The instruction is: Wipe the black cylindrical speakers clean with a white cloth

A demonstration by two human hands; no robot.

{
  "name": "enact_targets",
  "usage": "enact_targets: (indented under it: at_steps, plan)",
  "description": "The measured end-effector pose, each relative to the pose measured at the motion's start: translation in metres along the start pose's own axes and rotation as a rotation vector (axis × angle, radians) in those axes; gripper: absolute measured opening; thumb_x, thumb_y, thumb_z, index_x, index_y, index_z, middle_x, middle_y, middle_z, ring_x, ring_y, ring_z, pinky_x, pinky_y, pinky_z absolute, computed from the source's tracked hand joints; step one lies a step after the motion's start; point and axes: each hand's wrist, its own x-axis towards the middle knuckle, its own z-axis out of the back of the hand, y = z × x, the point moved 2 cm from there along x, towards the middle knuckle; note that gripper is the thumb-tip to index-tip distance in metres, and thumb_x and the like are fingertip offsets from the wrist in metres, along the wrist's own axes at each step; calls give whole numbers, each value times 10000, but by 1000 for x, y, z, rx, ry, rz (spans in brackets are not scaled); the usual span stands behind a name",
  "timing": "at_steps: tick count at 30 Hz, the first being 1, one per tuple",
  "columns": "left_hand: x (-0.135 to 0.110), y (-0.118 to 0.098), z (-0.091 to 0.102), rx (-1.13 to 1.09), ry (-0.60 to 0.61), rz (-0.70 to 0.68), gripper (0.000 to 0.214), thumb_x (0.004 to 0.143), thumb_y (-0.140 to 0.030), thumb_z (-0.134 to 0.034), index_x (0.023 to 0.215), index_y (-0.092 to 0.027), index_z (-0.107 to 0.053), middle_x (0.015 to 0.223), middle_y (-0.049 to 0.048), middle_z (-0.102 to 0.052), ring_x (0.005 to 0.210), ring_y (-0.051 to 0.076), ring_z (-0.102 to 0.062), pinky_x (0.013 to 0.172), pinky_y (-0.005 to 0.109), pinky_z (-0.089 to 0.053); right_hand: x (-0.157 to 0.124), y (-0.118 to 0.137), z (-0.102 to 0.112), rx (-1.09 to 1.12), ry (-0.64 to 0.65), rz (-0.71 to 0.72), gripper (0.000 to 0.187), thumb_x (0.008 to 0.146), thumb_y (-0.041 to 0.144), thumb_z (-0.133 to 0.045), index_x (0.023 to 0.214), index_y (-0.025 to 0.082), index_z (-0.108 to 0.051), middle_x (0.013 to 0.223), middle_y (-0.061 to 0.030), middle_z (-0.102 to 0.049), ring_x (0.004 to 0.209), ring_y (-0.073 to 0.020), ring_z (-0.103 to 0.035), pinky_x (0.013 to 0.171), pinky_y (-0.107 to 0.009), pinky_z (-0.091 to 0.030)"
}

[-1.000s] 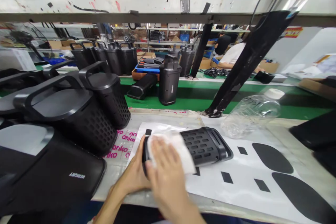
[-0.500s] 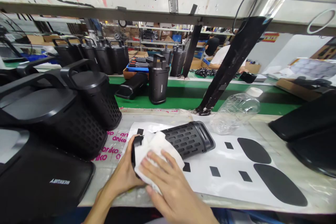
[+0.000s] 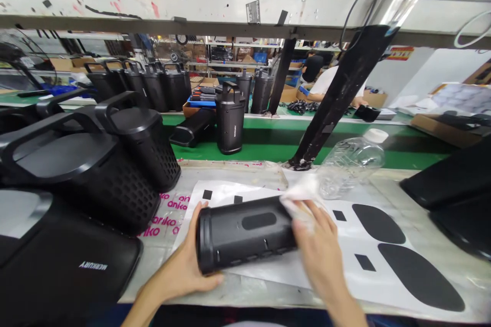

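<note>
A black portable speaker [image 3: 238, 232] lies on its side above the white sheet, with a smooth face and an oval panel turned up. My left hand [image 3: 186, 260] is wrapped round its left end, thumb along the near side. At the right end, my right hand [image 3: 318, 245] presses a white cloth [image 3: 303, 195] against the speaker; the fingers are partly blurred. Under the speaker lies the white sheet [image 3: 337, 260] bearing black cut-outs, among them two large rounded pads [image 3: 378, 223] and several small squares.
Several black speakers with handles [image 3: 134, 138] crowd the left side. A clear plastic bottle [image 3: 349, 166] stands behind the sheet, near a slanted black post [image 3: 337, 102]. More black casings [image 3: 460, 204] sit at right. Beyond runs a green belt [image 3: 264, 135]; another person [image 3: 326, 84] works past it.
The speaker has turned from its perforated side to its smooth face. My right hand and the cloth have moved right, from the speaker's left end to its right end.
</note>
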Motion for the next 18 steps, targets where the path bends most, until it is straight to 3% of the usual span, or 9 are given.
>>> enact_targets:
  at_steps: [3,8,11,14,18]
  plan:
    - [-3,2,-9,-11,-1,81,1225,631,-184,-732,1533,-219,96,1530,189,-339,1373,375,-403,1134,552,-287,-4,30,-22,-111,-62,187,386,993,262,-385,1333,158,-535,1346,-78,-592,1341,-251,-426,1091,-423,-268]
    - [-5,8,-12,-56,-25,20,1214,615,-178,-733,1541,-190,51,1486,193,-412,1342,362,-447,1136,530,-303,-17,102,-37,-66,-21,429,379,950,183,-441,1287,54,-559,1343,-128,-587,1327,-277,-435,1083,-414,-286]
    - [-6,12,-11,-21,-55,-26,1129,622,-187,-739,1546,-213,-90,1453,167,-471,1339,383,-445,1142,526,-309,-19,137,-44,69,47,558,381,953,233,-438,1260,77,-600,1369,-93,-569,1311,-261,-464,1087,-394,-302]
    - [-6,13,-10,-13,-61,-29,1164,613,-224,-765,1544,-201,-65,1493,184,-407,1356,394,-421,1133,535,-325,-1,126,-45,32,47,460,374,988,250,-378,1219,118,-641,1287,-57,-637,1222,-238,-551,1070,-396,-324]
    - [-4,12,-10,34,-18,-52,1243,635,-239,-764,1531,-214,97,1552,213,-279,1418,394,-318,1130,557,-316,29,96,-48,-183,64,228,425,995,245,-339,1109,33,-689,1118,-140,-709,1081,-310,-633,997,-476,-388]
